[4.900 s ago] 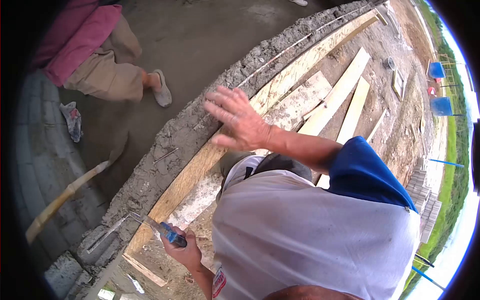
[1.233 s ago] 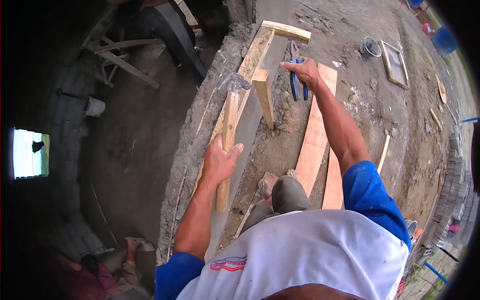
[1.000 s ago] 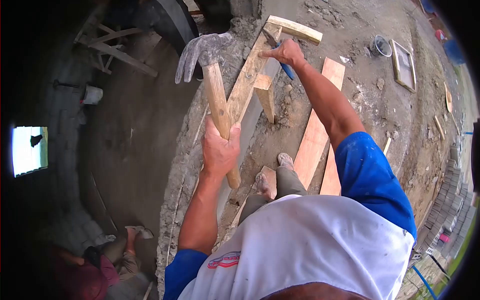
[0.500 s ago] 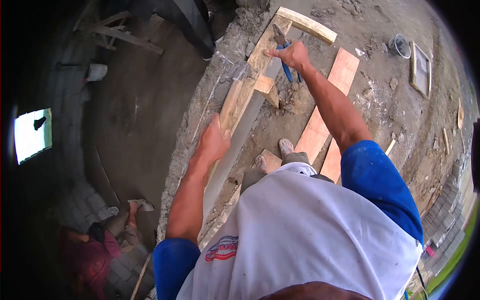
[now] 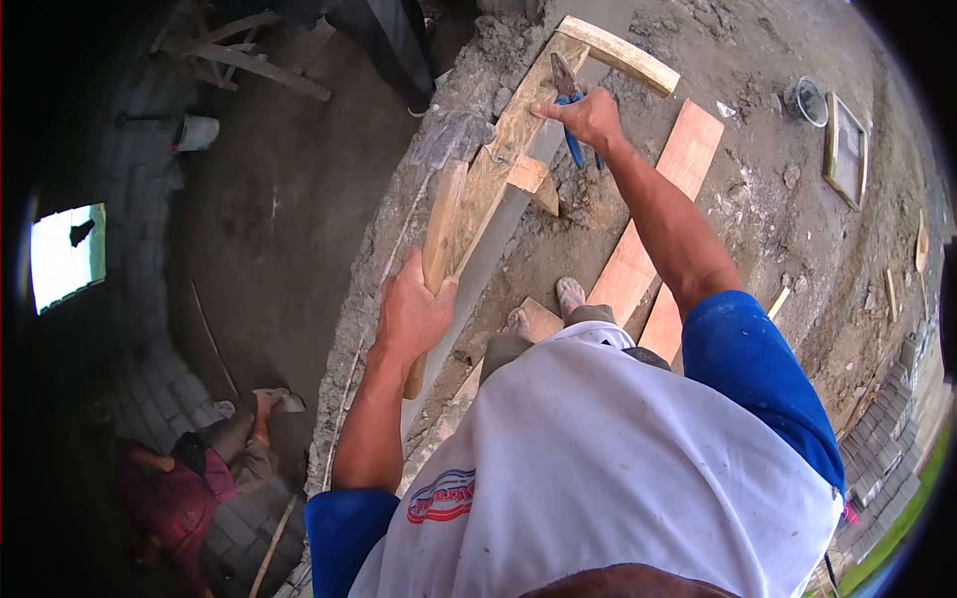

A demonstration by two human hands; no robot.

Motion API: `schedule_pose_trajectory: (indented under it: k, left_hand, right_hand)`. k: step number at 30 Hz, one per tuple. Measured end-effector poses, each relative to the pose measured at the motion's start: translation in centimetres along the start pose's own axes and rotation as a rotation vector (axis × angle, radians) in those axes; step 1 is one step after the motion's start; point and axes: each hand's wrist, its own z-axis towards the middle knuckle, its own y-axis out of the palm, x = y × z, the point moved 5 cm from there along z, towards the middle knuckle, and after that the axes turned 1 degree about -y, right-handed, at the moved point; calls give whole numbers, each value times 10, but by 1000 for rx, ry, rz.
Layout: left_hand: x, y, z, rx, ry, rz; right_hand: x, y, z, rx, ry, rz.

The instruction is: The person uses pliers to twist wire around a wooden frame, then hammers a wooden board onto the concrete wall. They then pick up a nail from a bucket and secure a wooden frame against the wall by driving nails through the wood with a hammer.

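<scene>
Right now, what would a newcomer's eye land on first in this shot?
The left hand grips a wooden-handled hammer, its head blurred over the rough concrete edge at centre. Further up, the right hand holds blue-handled pliers against a plank set along that edge. A person in pink crouches far below, bottom left.
</scene>
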Motion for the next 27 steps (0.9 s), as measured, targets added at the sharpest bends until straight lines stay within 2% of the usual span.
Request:
schedule_pose_trajectory:
  k: [1, 4, 7, 10, 12, 14, 16, 17, 18, 20, 22, 25, 27]
  left_hand:
    - [3, 2, -3, 27, 6, -19]
    - [-20, 30, 24, -25, 26, 201]
    - [10, -6, 11, -70, 43, 85]
    - [44, -30, -19, 114, 133, -102]
    - [21, -11, -8, 144, 157, -160]
    - [-10, 12, 13, 86, 138, -26]
    - [-23, 26, 28, -83, 68, 301]
    - [-27, 24, 27, -76, 61, 276]
    - [-3, 8, 26, -68, 78, 263]
    - [12, 3, -1, -91, 22, 189]
    - [23, -4, 0, -48, -8, 89]
    - [-45, 34, 31, -109, -34, 225]
    - [-32, 23, 25, -68, -49, 193]
  right_hand:
    - [1, 2, 1, -7, -1, 16]
    - [2, 0, 1, 19, -42, 30]
    - [4, 4, -3, 84, -84, 23]
    - [9, 6, 0, 43, -18, 56]
    - [8, 5, 2, -15, 14, 54]
    - [8, 7, 3, 38, -27, 66]
    - [11, 7, -8, 82, -59, 70]
    - [8, 8, -8, 101, -85, 72]
    - [4, 2, -2, 144, -109, 80]
    - [12, 9, -10, 75, -29, 59]
    - [6, 4, 4, 49, -9, 88]
    - [0, 1, -2, 23, -1, 141]
    - [6, 5, 0, 66, -1, 109]
